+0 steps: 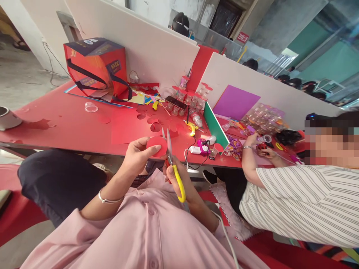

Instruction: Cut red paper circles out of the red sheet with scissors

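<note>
Between the thumb and fingers of my left hand [139,152] is a round red paper disc [157,145]. My right hand [179,178] grips a pair of scissors [169,149] with a yellow handle. The blades point up and stand slightly apart at the disc's right edge; whether they touch the paper I cannot tell. Beyond my hands a red paper sheet [125,125] lies on the red table. Several cut red circles [155,127] are scattered beside it.
A large red and navy bag [95,69] stands at the back left. Clear plastic cups with red discs [193,99], a phone [176,102] and a yellow glue gun [192,129] are behind my hands. A green divider [215,127] separates a co-worker [297,190] on the right.
</note>
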Available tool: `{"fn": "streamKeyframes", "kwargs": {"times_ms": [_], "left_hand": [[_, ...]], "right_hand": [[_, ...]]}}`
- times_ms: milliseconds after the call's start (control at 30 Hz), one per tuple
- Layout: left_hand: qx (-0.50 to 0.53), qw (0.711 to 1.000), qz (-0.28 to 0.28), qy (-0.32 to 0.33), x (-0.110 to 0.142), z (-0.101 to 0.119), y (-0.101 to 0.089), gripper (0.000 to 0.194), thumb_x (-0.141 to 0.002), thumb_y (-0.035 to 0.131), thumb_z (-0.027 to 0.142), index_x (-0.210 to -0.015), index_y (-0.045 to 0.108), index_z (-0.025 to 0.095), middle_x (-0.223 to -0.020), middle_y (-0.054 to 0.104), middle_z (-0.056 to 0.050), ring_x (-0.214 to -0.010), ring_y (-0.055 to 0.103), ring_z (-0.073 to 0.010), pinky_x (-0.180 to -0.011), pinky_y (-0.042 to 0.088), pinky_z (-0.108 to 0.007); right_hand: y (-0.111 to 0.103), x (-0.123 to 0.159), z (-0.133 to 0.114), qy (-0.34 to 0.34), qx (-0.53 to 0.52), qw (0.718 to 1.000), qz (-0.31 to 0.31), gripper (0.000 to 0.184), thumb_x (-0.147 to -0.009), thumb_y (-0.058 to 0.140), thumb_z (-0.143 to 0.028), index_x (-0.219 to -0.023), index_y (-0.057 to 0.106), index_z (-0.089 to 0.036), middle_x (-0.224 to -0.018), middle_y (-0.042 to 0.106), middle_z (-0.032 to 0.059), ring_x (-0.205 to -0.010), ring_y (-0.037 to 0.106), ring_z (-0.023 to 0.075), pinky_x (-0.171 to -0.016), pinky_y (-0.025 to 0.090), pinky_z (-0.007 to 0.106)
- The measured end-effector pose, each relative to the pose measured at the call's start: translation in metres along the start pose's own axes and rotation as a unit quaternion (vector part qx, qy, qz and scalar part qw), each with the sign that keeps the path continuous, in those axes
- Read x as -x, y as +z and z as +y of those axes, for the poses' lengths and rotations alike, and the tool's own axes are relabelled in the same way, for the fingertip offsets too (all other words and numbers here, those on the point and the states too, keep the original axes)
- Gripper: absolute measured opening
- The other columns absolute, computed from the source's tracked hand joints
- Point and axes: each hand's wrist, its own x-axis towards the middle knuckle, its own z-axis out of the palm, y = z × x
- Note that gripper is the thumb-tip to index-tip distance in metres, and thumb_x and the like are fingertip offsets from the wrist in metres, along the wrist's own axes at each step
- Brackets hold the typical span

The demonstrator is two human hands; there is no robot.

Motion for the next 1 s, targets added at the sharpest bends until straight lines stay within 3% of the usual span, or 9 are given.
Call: {"fn": "streamKeyframes", "kwargs": {"times_ms": [533, 767, 1000], "left_hand": [[-0.018, 1.000, 0.008, -0.003, 0.002, 0.002, 0.005, 0.030, -0.060, 0.106, 0.035, -0.072, 0.083, 0.020, -0.075, 0.083, -0.004, -0.067, 0.073, -0.0187, -0.070, 0.063, -0.032], [-0.018, 1.000, -0.002, -0.003, 0.001, 0.001, 0.002, 0.032, -0.061, 0.108, 0.038, -0.072, 0.085, 0.020, -0.077, 0.084, -0.005, -0.067, 0.074, -0.0192, -0.071, 0.064, -0.032], [0.005, 1.000, -0.015, -0.006, 0.003, 0.002, 0.003, 0.031, -0.062, 0.109, 0.038, -0.074, 0.086, 0.021, -0.078, 0.085, -0.004, -0.069, 0.076, -0.0189, -0.073, 0.065, -0.031]], "right_hand": [[0.001, 0.003, -0.009, 0.001, -0.015, 1.000, 0.008, 0.067, -0.109, 0.058, -0.086, -0.132, 0.066, -0.025, -0.076, 0.051, -0.0049, -0.060, 0.045, 0.0151, -0.056, 0.039, 0.029], [0.001, 0.002, -0.009, -0.007, -0.006, 1.000, 0.016, 0.066, -0.109, 0.059, -0.085, -0.133, 0.069, -0.025, -0.074, 0.052, -0.0045, -0.058, 0.047, 0.0150, -0.055, 0.041, 0.028], [0.005, 0.004, -0.007, 0.006, -0.037, 0.998, 0.050, 0.070, -0.105, 0.064, -0.087, -0.127, 0.072, -0.021, -0.065, 0.046, -0.0072, -0.050, 0.042, 0.0123, -0.045, 0.035, 0.026]]}}
